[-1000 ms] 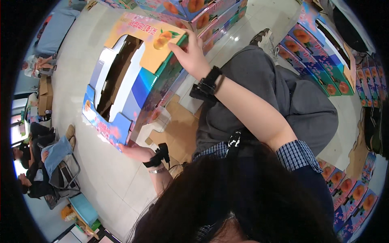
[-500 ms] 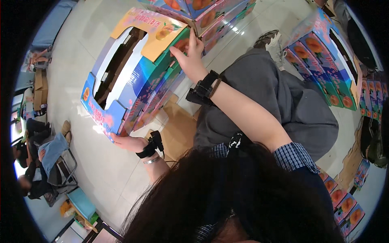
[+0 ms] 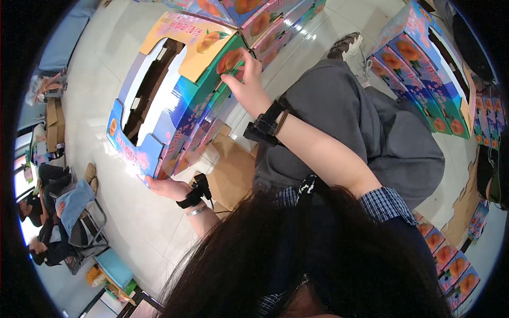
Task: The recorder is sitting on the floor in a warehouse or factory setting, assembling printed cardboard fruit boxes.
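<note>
A colourful carton [image 3: 183, 114] with peach pictures tops a stack on the floor at my front left, tilted in view. Its top has a long dark slot between white flaps. At its near left corner, my left hand [image 3: 168, 188] is closed around the lower edge, fingertips partly hidden. My right hand [image 3: 249, 87] rests against the green right side near the far corner, thumb and forefinger apart and touching the carton. Dark straps circle both wrists.
More peach cartons [image 3: 262, 24] stand just beyond, and another slotted stack [image 3: 424, 74] is at the right. Brown cardboard [image 3: 230, 169] lies by my knee. Small peach boxes [image 3: 453, 265] line the lower right. At the left a person sits on a folding chair [image 3: 87, 222].
My right hand has shifted slightly back from the carton's far corner along its side, its fingers bending more. The left hand keeps its place; the view has tilted a little.
</note>
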### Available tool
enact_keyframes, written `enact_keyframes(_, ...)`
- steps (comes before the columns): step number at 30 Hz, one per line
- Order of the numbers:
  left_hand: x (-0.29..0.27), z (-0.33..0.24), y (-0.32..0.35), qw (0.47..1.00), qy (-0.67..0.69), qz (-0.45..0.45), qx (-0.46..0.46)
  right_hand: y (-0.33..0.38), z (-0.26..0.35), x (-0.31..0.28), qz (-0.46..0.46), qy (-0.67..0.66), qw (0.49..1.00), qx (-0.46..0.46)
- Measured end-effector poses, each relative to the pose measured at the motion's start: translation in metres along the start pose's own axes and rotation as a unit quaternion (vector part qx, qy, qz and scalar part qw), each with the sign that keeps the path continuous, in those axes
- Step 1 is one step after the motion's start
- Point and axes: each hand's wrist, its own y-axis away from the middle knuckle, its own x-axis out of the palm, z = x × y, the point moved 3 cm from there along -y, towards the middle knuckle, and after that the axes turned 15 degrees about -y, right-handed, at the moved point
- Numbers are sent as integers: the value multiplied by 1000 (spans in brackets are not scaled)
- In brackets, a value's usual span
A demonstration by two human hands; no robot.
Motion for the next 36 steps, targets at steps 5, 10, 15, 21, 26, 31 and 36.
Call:
enact_keyframes(5, 4, -2, -1, 998, 38, 54, 0, -8, -4, -12, -27, -38, 999, 17)
enact_keyframes(10, 3, -1, 1, 998, -30, 20, 54, -5, 8, -28, -64, -120, 988, 70)
enact_keyframes(15, 6, -15, 10, 1000, -4, -2, 11, 23, 43, -68, -75, -166, 977, 111)
enact_keyframes(21, 1, -7, 9, 999, -25, 18, -18, 60, 93, -138, -100, -244, 958, 114)
enact_keyframes(26, -6, -22, 5, 998, -10, -33, -52, 80, 146, -186, -133, -214, 966, 50)
enact_keyframes(31, 6, -19, 18, 999, -4, -6, -45, 111, 162, -256, -202, -239, 950, 23)
enact_keyframes(36, -4, -17, 16, 999, -31, 27, -30, 147, 201, -308, -256, -268, 929, -17)
